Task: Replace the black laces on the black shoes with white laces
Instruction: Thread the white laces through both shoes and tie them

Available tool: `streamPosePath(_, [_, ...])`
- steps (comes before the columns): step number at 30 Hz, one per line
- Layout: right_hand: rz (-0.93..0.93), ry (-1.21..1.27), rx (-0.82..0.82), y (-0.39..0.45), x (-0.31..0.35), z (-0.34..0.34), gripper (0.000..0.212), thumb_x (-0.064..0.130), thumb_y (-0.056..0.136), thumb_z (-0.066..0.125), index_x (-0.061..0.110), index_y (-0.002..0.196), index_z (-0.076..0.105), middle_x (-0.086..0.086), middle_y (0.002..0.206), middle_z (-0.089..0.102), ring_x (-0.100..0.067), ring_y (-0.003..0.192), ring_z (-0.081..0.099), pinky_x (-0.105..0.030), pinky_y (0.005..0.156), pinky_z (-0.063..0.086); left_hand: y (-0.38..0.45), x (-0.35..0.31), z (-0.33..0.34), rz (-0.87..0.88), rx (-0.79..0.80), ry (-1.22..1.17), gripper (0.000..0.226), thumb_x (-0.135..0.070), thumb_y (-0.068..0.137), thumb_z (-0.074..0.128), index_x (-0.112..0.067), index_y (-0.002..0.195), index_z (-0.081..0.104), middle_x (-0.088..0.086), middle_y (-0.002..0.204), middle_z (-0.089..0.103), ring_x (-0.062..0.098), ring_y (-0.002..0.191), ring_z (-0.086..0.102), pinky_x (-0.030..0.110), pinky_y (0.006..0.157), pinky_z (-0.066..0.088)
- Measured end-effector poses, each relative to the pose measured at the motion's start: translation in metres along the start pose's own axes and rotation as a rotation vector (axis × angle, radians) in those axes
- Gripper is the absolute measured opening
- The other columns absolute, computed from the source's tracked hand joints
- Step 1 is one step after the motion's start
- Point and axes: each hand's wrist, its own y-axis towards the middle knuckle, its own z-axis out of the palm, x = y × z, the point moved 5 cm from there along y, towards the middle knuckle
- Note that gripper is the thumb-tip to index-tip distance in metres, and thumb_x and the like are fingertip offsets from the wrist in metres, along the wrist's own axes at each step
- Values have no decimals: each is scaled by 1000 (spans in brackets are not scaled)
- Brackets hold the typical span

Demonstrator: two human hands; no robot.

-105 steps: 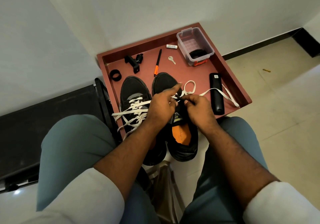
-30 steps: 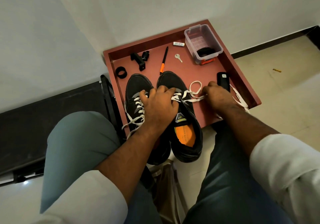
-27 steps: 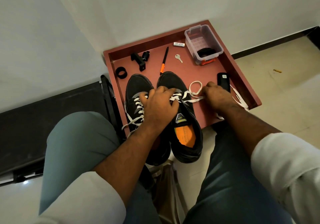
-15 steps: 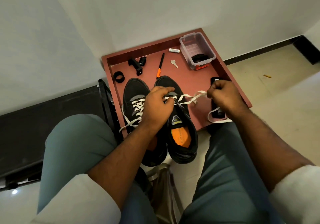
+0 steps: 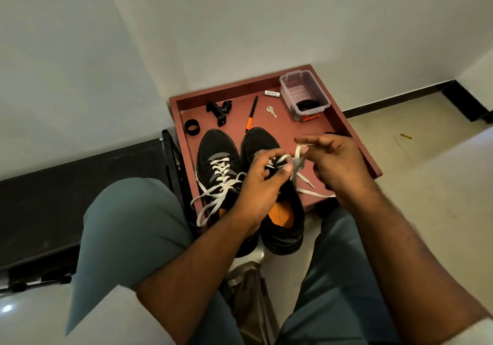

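Two black shoes stand side by side on a red tray (image 5: 354, 136). The left shoe (image 5: 216, 152) carries a white lace (image 5: 221, 168) through its eyelets, with loose ends trailing toward me. Over the right shoe (image 5: 260, 139) my left hand (image 5: 257, 184) pinches its white lace (image 5: 297, 163) by the eyelets. My right hand (image 5: 338, 165) pinches the same lace a little to the right and holds it raised above the tray. The lace's free ends hang down onto the tray under my right hand. An orange insole shows inside the right shoe.
At the tray's far side lie a clear plastic box (image 5: 304, 95) with something black inside, a key (image 5: 271, 111), an orange-and-black pen (image 5: 251, 113), a black clamp (image 5: 218, 111), a black ring (image 5: 192, 127) and a small white tube (image 5: 272, 93). A black bench (image 5: 66, 190) runs on the left.
My right hand moved back from the tray's right side toward the right shoe, bringing the lace in and up. My left hand lifted off the shoe tongue and now pinches the lace.
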Motion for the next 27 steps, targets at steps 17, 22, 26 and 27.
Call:
streamPosePath(17, [-254, -8, -164, -42, 61, -19, 25, 8, 90, 63, 16, 113, 70, 4, 102, 73, -6, 92, 69, -21, 77, 57, -7, -27, 8, 37, 281, -180, 37, -30, 99, 49, -16, 132, 56, 1, 120, 67, 20, 63, 61, 28, 53, 46])
streamPosePath(22, [-162, 388, -143, -33, 47, -20, 24, 3, 87, 64, 8, 110, 69, -8, 100, 74, -23, 79, 70, -34, 71, 58, -17, -25, 14, -38, 424, -84, 24, -28, 99, 52, -9, 101, 66, 3, 67, 63, 13, 48, 49, 23, 47, 38])
streamPosePath(26, [-123, 547, -441, -7, 21, -62, 20, 2, 87, 66, 7, 106, 69, -11, 97, 73, -22, 77, 69, -34, 76, 57, -10, -26, -28, -103, 406, 156, 21, -24, 98, 54, -12, 88, 68, -1, 56, 52, 7, 45, 40, 15, 43, 31])
streamPosePath(27, [-89, 479, -459, -1, 12, -70, 21, 5, 89, 64, 8, 109, 68, -10, 98, 73, -21, 80, 70, -33, 76, 57, -7, -25, -41, -113, 360, 223, 21, -24, 97, 55, -10, 88, 68, -1, 55, 51, 6, 45, 39, 15, 44, 31])
